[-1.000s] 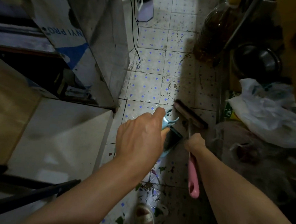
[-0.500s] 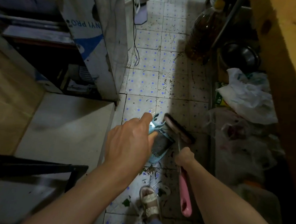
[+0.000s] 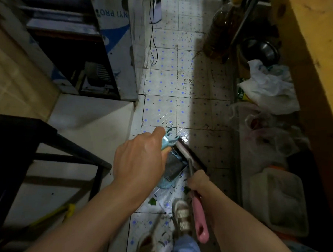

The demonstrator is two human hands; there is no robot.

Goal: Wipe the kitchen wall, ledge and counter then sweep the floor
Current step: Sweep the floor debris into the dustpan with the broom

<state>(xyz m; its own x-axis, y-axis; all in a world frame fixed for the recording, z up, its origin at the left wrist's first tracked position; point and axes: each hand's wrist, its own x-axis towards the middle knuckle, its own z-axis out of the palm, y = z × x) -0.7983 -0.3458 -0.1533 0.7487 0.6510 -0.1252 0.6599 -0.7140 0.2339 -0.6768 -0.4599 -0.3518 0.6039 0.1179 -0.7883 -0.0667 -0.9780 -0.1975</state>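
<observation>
While the left hand (image 3: 139,159) grips the blue dustpan (image 3: 170,164) handle, pan tilted over the tiled floor (image 3: 160,110), and right hand (image 3: 198,182) fingers curl round the pink-handled broom (image 3: 198,208), lay the pan's lip flat and use short strokes, so scraps don't slip beneath

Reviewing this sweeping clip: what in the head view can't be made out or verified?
- Dustpan: its near side is hidden behind the left hand; what lies inside is too dark to tell.
- Brush: bristles in shadow, so floor contact is unclear; the right hand covers the mid-handle.
- Bags and bottle at right: contents too dim.
- Box lettering at top left: partly cut off.
</observation>
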